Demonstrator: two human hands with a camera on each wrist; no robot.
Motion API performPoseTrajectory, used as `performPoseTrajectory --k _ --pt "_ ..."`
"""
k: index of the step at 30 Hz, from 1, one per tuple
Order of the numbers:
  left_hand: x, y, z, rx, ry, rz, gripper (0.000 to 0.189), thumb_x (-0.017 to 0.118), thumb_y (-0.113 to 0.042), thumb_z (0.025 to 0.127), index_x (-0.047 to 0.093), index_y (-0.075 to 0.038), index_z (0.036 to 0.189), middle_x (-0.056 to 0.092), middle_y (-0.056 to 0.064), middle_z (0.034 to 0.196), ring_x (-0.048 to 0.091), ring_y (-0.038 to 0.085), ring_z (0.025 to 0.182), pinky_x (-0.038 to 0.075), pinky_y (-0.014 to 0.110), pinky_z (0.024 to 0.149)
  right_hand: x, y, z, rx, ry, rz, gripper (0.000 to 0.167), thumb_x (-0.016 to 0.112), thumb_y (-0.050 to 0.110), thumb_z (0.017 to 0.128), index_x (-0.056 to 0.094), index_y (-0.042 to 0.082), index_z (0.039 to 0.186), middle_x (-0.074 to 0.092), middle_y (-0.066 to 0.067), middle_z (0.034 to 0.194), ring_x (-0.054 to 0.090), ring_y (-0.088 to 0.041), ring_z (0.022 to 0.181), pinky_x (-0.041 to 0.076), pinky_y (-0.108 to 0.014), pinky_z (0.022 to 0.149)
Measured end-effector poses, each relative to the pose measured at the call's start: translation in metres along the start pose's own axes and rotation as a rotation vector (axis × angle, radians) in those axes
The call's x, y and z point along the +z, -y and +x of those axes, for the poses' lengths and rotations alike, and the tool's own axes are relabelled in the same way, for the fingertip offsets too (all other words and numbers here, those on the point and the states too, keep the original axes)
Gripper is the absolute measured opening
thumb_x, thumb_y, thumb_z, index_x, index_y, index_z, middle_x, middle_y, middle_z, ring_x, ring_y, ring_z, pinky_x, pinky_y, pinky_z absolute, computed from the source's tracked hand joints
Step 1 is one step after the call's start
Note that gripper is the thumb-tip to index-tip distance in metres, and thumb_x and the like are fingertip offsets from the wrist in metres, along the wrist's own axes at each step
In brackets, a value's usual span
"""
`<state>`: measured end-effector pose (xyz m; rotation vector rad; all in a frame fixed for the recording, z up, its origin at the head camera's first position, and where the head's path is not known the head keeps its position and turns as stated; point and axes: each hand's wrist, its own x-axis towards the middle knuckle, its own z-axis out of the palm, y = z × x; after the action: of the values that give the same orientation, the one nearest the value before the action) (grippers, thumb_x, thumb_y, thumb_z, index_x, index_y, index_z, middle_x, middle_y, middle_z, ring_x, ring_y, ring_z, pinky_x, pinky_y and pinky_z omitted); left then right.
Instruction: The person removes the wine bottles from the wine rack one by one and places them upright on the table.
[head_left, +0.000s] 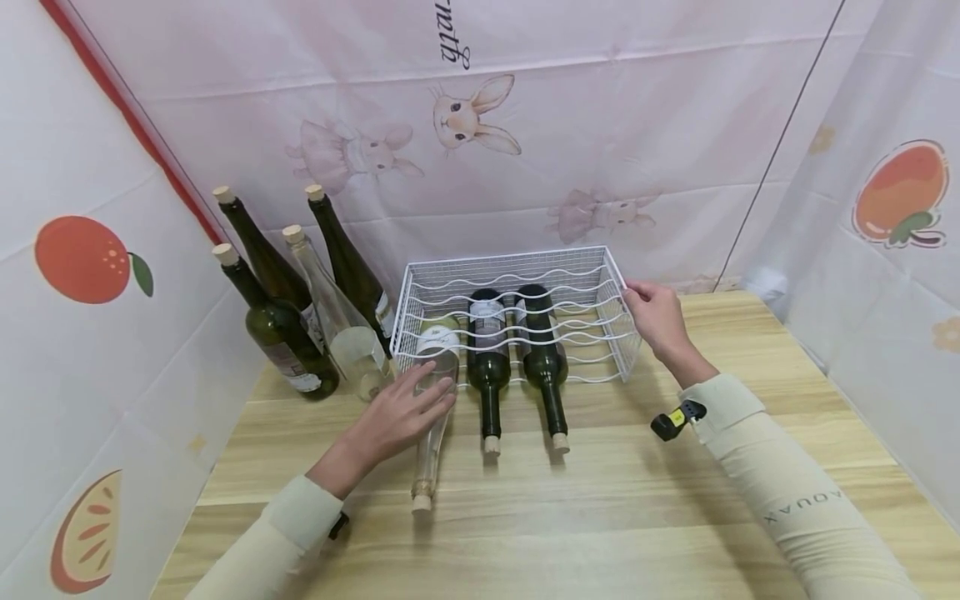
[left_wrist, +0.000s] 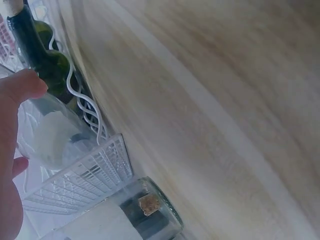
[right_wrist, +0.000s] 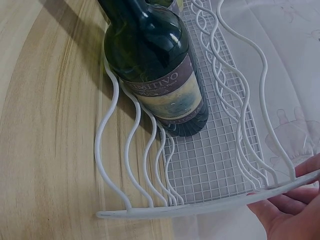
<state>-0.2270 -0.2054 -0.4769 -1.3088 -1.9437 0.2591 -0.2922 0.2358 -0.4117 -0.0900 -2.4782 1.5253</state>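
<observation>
A white wire wine rack (head_left: 611, 321) with wavy rods stands on the table. My right hand (head_left: 656, 315) holds its right edge, the rim between thumb and fingers (right_wrist: 287, 205) in the right wrist view. Two dark green bottles (head_left: 489, 367) lie in the rack, corked necks toward me. To their left a clear glass bottle (head_left: 431, 446) lies in the leftmost place, its corked neck sticking out furthest. Over this bottle's body my left hand (head_left: 393, 414) rests with fingers extended and spread. The left wrist view shows the thumb (left_wrist: 27, 86) across the clear bottle.
Left of the rack several corked bottles stand upright: a green bottle (head_left: 288, 346) in front, a clear bottle (head_left: 341, 321) close to the rack, others behind. A printed curtain (head_left: 525, 183) hangs right behind the rack. The wooden table (head_left: 570, 517) extends in front.
</observation>
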Motion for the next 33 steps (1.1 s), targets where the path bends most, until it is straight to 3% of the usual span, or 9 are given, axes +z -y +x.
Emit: performPoseTrajectory --k 5,14,19,23,25,33 --pt "-0.004 -0.002 -0.003 0.011 -0.015 0.011 0.043 0.055 0.001 0.089 0.068 -0.009 0.129 0.071 0.01 0.132 0.066 0.042 0.123 0.059 0.051 0.102 0.0 -0.001 0.0 -0.004 -0.002 -0.003 0.044 0.048 0.022 0.108 0.058 -0.004 0.143 0.065 -0.027 0.137 0.066 -0.039 0.123 0.058 -0.035 0.099" --pt "-0.01 -0.005 -0.011 0.004 -0.062 -0.013 0.039 0.051 0.001 0.093 0.071 -0.008 0.125 0.073 0.012 0.13 0.069 0.043 0.12 0.06 0.048 0.1 0.001 -0.004 0.002 -0.007 0.002 -0.002 0.045 0.048 0.021 0.108 0.056 -0.005 0.144 0.065 -0.027 0.138 0.066 -0.04 0.124 0.056 -0.05 0.106" --pt "-0.017 -0.005 -0.013 -0.043 -0.076 -0.071 0.032 0.053 -0.007 0.097 0.073 -0.008 0.122 0.074 0.013 0.129 0.068 0.043 0.122 0.061 0.045 0.099 0.0 -0.005 0.002 -0.009 0.002 -0.003 0.045 0.047 0.021 0.108 0.056 -0.005 0.144 0.065 -0.027 0.138 0.065 -0.042 0.125 0.058 -0.039 0.1" --pt "-0.022 -0.007 -0.015 -0.077 -0.094 -0.108 0.033 0.044 -0.013 0.108 0.075 -0.007 0.12 0.075 0.013 0.127 0.067 0.044 0.123 0.06 0.045 0.1 0.0 -0.007 0.002 0.0 -0.002 -0.001 0.044 0.049 0.02 0.107 0.057 -0.004 0.143 0.065 -0.027 0.137 0.065 -0.04 0.124 0.054 -0.022 0.089" --pt "-0.023 -0.008 -0.016 -0.087 -0.106 -0.119 0.037 0.04 -0.015 0.111 0.075 -0.007 0.12 0.075 0.014 0.126 0.068 0.044 0.122 0.059 0.045 0.101 0.0 -0.007 0.002 0.001 -0.006 -0.001 0.044 0.049 0.019 0.107 0.058 -0.004 0.143 0.066 -0.027 0.137 0.065 -0.04 0.123 0.051 -0.019 0.086" --pt "-0.032 -0.01 -0.013 -0.118 -0.179 -0.153 0.039 0.038 -0.013 0.112 0.076 -0.006 0.118 0.075 0.014 0.124 0.071 0.043 0.116 0.061 0.045 0.096 0.002 -0.003 0.002 0.001 0.001 0.004 0.045 0.047 0.021 0.108 0.055 -0.005 0.145 0.064 -0.028 0.138 0.064 -0.042 0.125 0.056 -0.039 0.1"
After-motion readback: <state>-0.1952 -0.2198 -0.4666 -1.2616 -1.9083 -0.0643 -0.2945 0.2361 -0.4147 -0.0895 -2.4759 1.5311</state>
